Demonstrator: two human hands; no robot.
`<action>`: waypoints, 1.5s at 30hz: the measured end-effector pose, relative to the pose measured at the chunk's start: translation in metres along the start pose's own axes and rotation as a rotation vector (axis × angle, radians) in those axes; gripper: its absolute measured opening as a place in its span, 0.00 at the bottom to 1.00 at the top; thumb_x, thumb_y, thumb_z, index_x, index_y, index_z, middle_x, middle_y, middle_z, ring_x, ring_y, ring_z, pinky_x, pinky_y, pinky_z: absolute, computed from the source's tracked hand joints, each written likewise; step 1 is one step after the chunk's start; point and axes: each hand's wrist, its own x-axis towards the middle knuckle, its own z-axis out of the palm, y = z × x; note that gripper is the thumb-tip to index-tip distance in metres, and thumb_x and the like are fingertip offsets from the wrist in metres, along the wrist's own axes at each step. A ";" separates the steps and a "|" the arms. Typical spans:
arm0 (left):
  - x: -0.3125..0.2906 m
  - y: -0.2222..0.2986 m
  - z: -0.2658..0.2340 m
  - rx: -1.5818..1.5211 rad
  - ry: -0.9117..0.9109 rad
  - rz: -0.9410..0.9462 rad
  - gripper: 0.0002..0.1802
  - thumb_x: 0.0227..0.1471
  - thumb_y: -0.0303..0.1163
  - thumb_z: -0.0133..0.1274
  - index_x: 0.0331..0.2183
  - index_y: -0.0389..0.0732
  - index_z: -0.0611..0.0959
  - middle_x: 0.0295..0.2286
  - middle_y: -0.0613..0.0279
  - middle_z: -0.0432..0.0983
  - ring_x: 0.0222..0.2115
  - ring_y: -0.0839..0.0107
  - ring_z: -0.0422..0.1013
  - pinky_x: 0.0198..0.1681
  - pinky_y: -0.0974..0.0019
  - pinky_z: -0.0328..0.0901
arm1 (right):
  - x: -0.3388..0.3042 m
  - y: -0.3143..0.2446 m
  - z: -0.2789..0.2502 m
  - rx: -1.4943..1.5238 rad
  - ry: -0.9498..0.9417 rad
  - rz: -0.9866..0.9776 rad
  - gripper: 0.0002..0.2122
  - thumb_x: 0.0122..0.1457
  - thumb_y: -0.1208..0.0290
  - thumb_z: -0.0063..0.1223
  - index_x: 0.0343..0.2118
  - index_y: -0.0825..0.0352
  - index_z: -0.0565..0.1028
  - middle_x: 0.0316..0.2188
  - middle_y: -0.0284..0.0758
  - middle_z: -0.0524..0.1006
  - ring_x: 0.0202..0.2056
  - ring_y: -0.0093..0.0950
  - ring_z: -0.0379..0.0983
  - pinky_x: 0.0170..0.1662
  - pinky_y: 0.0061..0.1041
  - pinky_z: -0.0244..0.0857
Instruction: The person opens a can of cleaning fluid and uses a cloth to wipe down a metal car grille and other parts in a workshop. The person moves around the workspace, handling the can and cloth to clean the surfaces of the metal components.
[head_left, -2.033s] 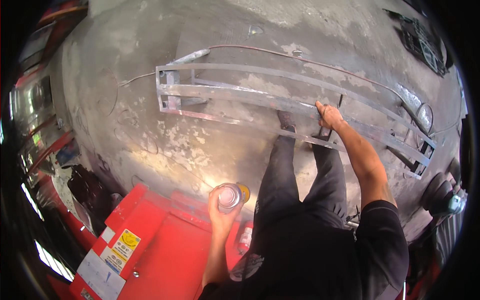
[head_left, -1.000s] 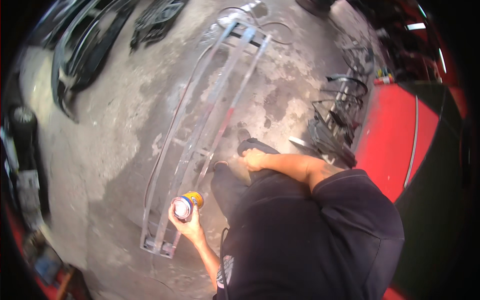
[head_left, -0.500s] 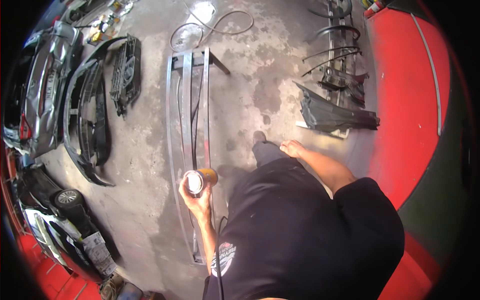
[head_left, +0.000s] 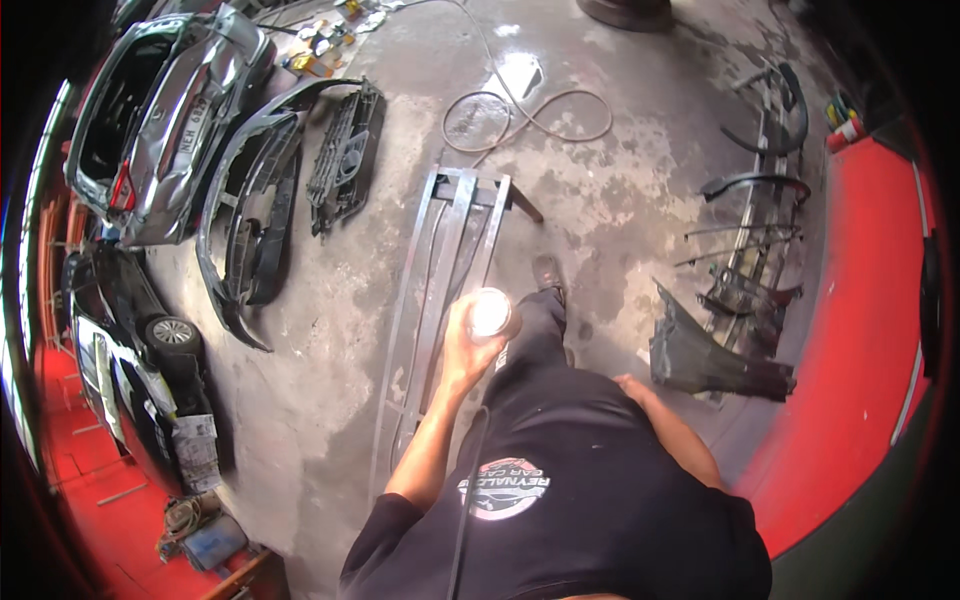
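Observation:
My left hand (head_left: 464, 345) is wrapped round a round can (head_left: 491, 313) with a bright, whitish top facing up. It is held out in front of my body, over the near part of a long metal stand (head_left: 460, 200) with several parallel bars. Beside my right hip hangs my right hand (head_left: 630, 384), mostly hidden behind my dark shirt, so its fingers do not show. One of my shoes (head_left: 548, 272) is on the floor just right of the stand.
A hose (head_left: 585, 92) loops beyond the stand. On the left lie a silver car tailgate (head_left: 185, 125), a black bumper (head_left: 240, 220) and a grille (head_left: 345, 160). A black fender (head_left: 705, 350) leans at a rack of car parts on the right, near a red surface (head_left: 860, 330).
The whole view has shifted, with the stand now further right and lower. My left hand has carried the can closer to my midline. A foot has stepped forward, and my right hand has dropped back.

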 end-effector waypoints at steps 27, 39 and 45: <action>0.645 0.043 0.074 0.002 0.158 -0.101 0.49 0.38 0.32 0.71 0.63 0.38 0.69 0.56 0.45 0.72 0.60 0.51 0.69 0.62 0.54 0.64 | 0.258 -0.378 -0.485 -0.310 0.254 -0.017 0.15 0.68 0.64 0.52 0.43 0.75 0.80 0.29 0.36 0.82 0.26 0.25 0.73 0.32 0.31 0.69; 0.894 0.043 -0.032 0.174 0.558 -0.254 0.52 0.39 0.34 0.74 0.63 0.36 0.67 0.54 0.47 0.73 0.56 0.54 0.71 0.61 0.55 0.65 | 0.597 -0.814 -0.736 -0.422 0.403 -0.189 0.18 0.64 0.69 0.56 0.53 0.73 0.77 0.32 0.38 0.83 0.27 0.26 0.78 0.27 0.25 0.71; 1.046 -0.022 -0.088 -0.032 0.636 -0.296 0.44 0.37 0.30 0.72 0.55 0.35 0.69 0.48 0.46 0.74 0.53 0.51 0.71 0.56 0.54 0.66 | 0.744 -0.993 -0.677 -0.456 0.248 -0.290 0.19 0.63 0.66 0.57 0.54 0.72 0.77 0.34 0.41 0.83 0.30 0.27 0.80 0.34 0.28 0.73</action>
